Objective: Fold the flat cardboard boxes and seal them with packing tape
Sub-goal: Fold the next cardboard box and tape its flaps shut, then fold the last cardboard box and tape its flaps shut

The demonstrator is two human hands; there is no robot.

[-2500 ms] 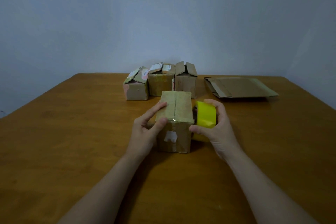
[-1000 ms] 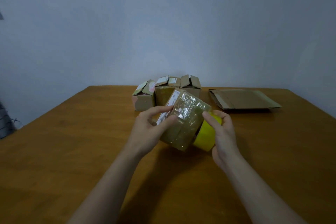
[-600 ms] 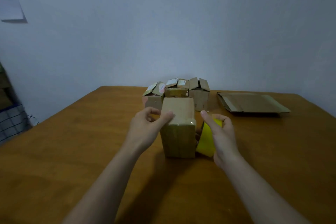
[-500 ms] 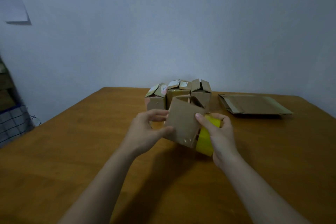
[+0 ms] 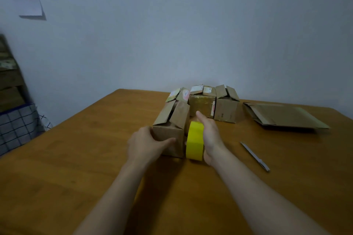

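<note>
**Wooden table, bare wall: one box in hand, its top not yet taped**

A polished brown table (image 5: 91, 158) runs back to a plain blue-grey wall (image 5: 191, 34). The left hand (image 5: 145, 145) grips the near left corner of a small cardboard box (image 5: 168, 131), with the thumb across its front face. The box stands upright with its top flaps raised and no tape across them. Against the box's right side, the right hand (image 5: 211, 135) holds a roll of yellow packing tape (image 5: 194, 141) on edge. Its thumb points forward and its fingers are hidden behind the roll.

Just beyond both hands, three further boxes (image 5: 202, 104) stand in a row, their flaps also ajar. Farther off to the right hand's right lies a stack of flat cardboard (image 5: 286, 118), not yet folded. A slim silvery tool (image 5: 256, 156) lies beside the right forearm; whether it is a pen or a cutter I cannot tell.

The job looks about midway: four boxes are erected, but the tops and the stack remain.

The cardboard is matte, creased and label-scarred. The tape is a smooth, glossy ring.
</note>
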